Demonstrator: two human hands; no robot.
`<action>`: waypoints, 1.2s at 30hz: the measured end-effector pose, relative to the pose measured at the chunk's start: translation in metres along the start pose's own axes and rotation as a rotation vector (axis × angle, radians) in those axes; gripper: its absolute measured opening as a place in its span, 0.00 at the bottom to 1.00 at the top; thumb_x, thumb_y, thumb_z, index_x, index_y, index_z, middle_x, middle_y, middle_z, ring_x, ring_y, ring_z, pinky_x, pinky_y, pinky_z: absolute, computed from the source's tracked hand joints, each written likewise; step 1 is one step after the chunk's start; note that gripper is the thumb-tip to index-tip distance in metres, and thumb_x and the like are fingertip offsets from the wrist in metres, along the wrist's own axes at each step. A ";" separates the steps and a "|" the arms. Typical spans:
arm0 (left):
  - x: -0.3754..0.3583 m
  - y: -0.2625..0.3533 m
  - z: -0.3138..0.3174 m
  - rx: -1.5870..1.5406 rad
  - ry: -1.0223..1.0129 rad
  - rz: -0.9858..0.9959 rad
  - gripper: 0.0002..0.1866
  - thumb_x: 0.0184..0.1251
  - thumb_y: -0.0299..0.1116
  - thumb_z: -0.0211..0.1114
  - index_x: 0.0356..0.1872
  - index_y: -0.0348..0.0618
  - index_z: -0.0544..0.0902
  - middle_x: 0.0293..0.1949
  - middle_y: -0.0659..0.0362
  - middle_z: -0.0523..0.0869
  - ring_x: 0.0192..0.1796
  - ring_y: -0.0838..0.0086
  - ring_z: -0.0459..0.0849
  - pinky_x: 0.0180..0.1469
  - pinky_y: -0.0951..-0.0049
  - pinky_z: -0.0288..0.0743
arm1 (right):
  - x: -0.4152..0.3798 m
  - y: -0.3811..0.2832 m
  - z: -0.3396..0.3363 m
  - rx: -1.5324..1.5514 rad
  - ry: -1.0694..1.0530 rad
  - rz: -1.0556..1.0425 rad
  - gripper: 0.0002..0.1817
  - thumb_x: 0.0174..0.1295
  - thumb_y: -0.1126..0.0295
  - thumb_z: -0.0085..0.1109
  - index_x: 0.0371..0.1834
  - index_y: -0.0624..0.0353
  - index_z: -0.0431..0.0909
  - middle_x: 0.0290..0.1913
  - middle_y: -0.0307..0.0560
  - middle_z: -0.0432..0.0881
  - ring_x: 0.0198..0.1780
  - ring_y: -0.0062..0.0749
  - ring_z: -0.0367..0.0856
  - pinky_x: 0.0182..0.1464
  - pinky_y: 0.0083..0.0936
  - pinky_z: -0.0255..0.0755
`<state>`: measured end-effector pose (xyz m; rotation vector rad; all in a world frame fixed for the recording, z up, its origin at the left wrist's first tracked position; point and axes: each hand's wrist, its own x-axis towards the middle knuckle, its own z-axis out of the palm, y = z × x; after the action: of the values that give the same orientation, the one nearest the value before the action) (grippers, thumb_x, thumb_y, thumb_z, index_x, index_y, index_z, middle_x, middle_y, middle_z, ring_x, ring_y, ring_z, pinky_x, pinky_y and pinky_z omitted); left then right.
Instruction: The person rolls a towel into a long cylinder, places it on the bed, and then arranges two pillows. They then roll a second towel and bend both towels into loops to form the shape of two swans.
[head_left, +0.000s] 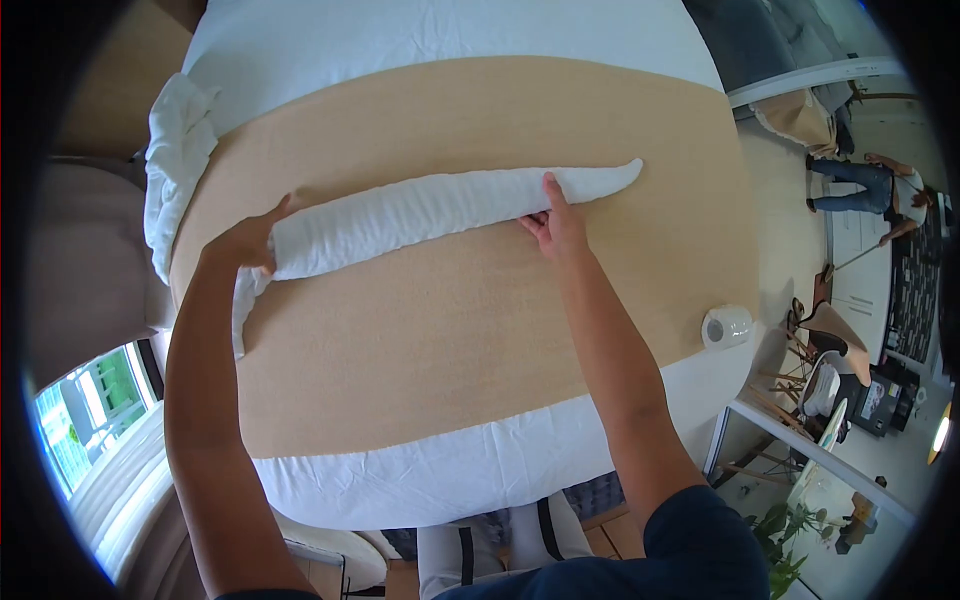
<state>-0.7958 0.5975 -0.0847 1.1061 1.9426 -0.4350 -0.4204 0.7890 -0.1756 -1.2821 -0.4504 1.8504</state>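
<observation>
A long white towel (410,215), rolled into a tube, lies across the beige blanket (430,340) on the bed. It is thick at the left and tapers to a thin, curved tip at the right. My left hand (250,240) grips the thick end, and a loose flap of the white cloth hangs down below it. Near the tapered end, my right hand (557,222) has its thumb on top of the roll and its other fingers along the lower edge, partly hidden.
A toilet paper roll (727,327) stands at the blanket's right edge. Crumpled white cloth (178,165) lies at the upper left corner of the bed. To the right, another person (880,187) holds a long-handled tool, near a chair (835,340).
</observation>
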 end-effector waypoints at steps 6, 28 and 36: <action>0.006 -0.027 0.014 -0.001 0.094 0.012 0.70 0.29 0.18 0.75 0.72 0.65 0.35 0.59 0.48 0.74 0.58 0.56 0.75 0.62 0.63 0.68 | -0.020 -0.079 -0.025 -1.661 -0.017 -0.430 0.31 0.48 0.54 0.70 0.50 0.59 0.69 0.46 0.50 0.76 0.49 0.40 0.76 0.52 0.44 0.72; -0.015 -0.096 0.088 -0.052 0.661 0.048 0.48 0.50 0.41 0.66 0.72 0.63 0.46 0.59 0.54 0.71 0.65 0.59 0.65 0.72 0.47 0.43 | 0.059 -0.077 -0.027 -2.514 -0.361 -0.869 0.19 0.60 0.74 0.46 0.56 0.53 0.62 0.51 0.53 0.71 0.57 0.47 0.70 0.59 0.46 0.62; -0.030 -0.134 0.045 0.109 0.429 -0.077 0.36 0.51 0.53 0.67 0.64 0.65 0.68 0.45 0.55 0.82 0.58 0.64 0.72 0.68 0.46 0.48 | 0.059 -0.071 -0.019 -2.544 -0.294 -0.719 0.29 0.51 0.81 0.54 0.58 0.53 0.60 0.53 0.54 0.68 0.58 0.50 0.67 0.59 0.45 0.62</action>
<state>-0.8768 0.4785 -0.1011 1.2769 2.3641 -0.3698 -0.3817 0.8753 -0.1709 -1.3642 -3.2704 -0.1589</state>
